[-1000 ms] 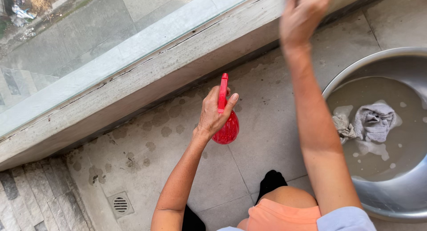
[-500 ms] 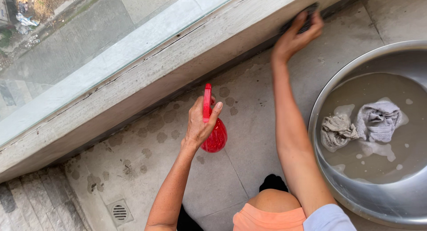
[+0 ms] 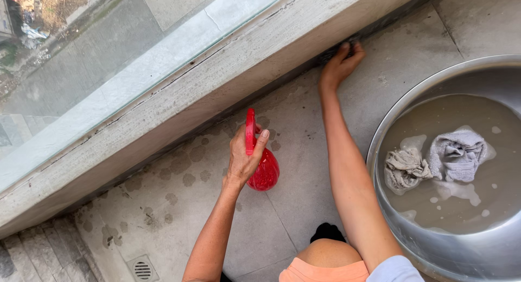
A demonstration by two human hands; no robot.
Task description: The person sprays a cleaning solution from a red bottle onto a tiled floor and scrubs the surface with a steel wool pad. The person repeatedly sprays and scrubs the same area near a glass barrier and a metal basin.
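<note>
— What's in the left hand point(image 3: 242, 161)?

— A red spray bottle point(image 3: 261, 168). The fingers are wrapped round its neck, thumb up along the side, and the round body hangs just over the damp, spotted floor tiles point(image 3: 179, 206).

— And the right hand point(image 3: 341, 66)?

— Stretched out to the foot of the concrete sill point(image 3: 217, 81), fingers bent down on a dark cloth point(image 3: 332, 54), pressing it into the corner where the sill meets the floor. Most of the cloth is hidden under the hand.

— Anything beside them?

— A big metal basin point(image 3: 401, 227) to the right, holding murky water and two grey rags point(image 3: 434, 160). A small floor drain point(image 3: 142, 269) sits near the left.
</note>
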